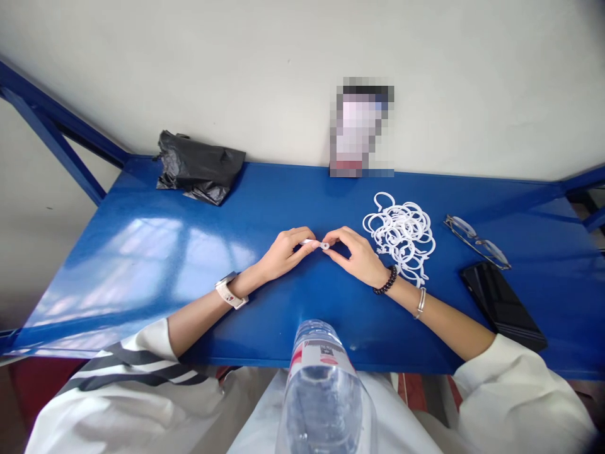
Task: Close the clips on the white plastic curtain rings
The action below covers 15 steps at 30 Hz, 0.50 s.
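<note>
A white plastic ring with a small eyelet is held up between my two hands, seen nearly edge-on above the blue table. My left hand pinches it between thumb and fingers. From the other side, my right hand has thumb and forefinger closed at the eyelet end. The fingers hide much of the ring, so I cannot tell whether it is fastened. Just beyond my right wrist lies a loose pile of similar white rings, overlapping one another.
A clear plastic bottle stands close to me at the front edge of the blue table. Eyeglasses and a black phone lie on the right. A black plastic bag and a blurred upright object are by the wall.
</note>
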Motion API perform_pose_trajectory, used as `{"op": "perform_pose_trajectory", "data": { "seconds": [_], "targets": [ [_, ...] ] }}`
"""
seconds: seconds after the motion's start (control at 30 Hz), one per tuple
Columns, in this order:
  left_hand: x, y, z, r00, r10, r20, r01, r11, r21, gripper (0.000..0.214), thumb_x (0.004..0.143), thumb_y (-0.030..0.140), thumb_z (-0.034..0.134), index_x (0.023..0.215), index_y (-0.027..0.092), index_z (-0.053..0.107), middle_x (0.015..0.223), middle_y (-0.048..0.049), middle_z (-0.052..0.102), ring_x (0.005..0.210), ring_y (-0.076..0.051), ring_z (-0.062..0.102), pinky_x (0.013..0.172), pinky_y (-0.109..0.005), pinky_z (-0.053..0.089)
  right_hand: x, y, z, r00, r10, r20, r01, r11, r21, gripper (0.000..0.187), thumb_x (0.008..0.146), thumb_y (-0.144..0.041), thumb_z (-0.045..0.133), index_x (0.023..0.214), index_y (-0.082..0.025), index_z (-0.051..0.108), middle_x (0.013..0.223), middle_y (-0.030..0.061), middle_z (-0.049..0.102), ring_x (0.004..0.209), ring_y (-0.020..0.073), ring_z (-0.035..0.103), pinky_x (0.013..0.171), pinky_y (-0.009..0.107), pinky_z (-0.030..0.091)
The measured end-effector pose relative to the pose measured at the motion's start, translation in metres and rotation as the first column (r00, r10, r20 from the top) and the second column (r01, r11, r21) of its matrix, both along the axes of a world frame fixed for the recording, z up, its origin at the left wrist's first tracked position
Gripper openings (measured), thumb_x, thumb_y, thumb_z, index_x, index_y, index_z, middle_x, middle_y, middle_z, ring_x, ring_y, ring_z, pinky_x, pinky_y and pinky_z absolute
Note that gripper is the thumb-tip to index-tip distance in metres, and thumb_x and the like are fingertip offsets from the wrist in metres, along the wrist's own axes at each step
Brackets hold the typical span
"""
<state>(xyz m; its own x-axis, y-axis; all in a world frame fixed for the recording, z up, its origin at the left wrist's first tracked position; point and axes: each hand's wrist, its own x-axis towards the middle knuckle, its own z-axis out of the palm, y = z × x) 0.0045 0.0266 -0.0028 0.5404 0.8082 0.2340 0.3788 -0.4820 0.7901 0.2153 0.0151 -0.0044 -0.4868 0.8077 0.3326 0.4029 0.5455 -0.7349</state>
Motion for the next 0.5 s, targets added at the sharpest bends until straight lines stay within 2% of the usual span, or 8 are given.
{"op": "perform_pose_trajectory", "data": {
  "seconds": [0.13,0.23,0.37,0.5],
  "targets": [
    [0.0002,0.0002,-0.0006,0.999,0.03,-0.035,-0.03,0.999,-0.014,0.052,0.103,0.054,0.031,0.084,0.016,0.061,0.074,-0.0017,0.065,0.066,-0.012,0.057,0.07,-0.025,0.044,-0.0003,-0.0006,0.0018,1.0,-0.021,-0.013,0.021,1.0,0.002,0.006,0.095,-0.022,0.058,0.1,-0.023,0.061,0.09,0.0031,0.069,0.084,0.0181,0.065,0.08,0.033,0.055],
    [0.0009,-0.0005,0.0003,0.999,0.033,-0.041,-0.033,0.999,-0.014,0.046,0.103,0.051,0.033,0.091,0.017,0.061,0.08,-0.002,0.067,0.068,-0.012,0.058,0.072,-0.025,0.044,-0.0005,-0.0013,0.0041,0.999,-0.037,0.017,0.037,0.999,-0.016,0.01,0.097,-0.028,0.056,0.101,-0.023,0.063,0.089,0.0036,0.069,0.084,0.0187,0.065,0.08,0.034,0.055],
    [0.0012,-0.0016,0.0027,0.999,0.018,-0.04,-0.02,0.999,-0.038,0.035,0.099,0.049,0.045,0.101,0.017,0.059,0.086,-0.0019,0.068,0.071,-0.013,0.061,0.073,-0.026,0.046,-0.0003,-0.002,0.0066,0.996,-0.074,0.057,0.077,0.996,-0.042,0.015,0.099,-0.033,0.052,0.099,-0.023,0.063,0.087,0.0042,0.069,0.083,0.0195,0.065,0.081,0.035,0.054],
    [0.001,-0.0019,0.0037,0.999,-0.017,-0.047,0.015,0.999,-0.044,0.033,0.09,0.048,0.059,0.102,0.018,0.057,0.085,-0.0006,0.065,0.072,-0.013,0.061,0.072,-0.026,0.047,-0.0001,-0.0017,0.0069,0.995,-0.092,0.046,0.093,0.995,-0.035,0.015,0.1,-0.033,0.052,0.098,-0.022,0.063,0.087,0.0042,0.069,0.082,0.0188,0.065,0.079,0.034,0.054]
  ]
}}
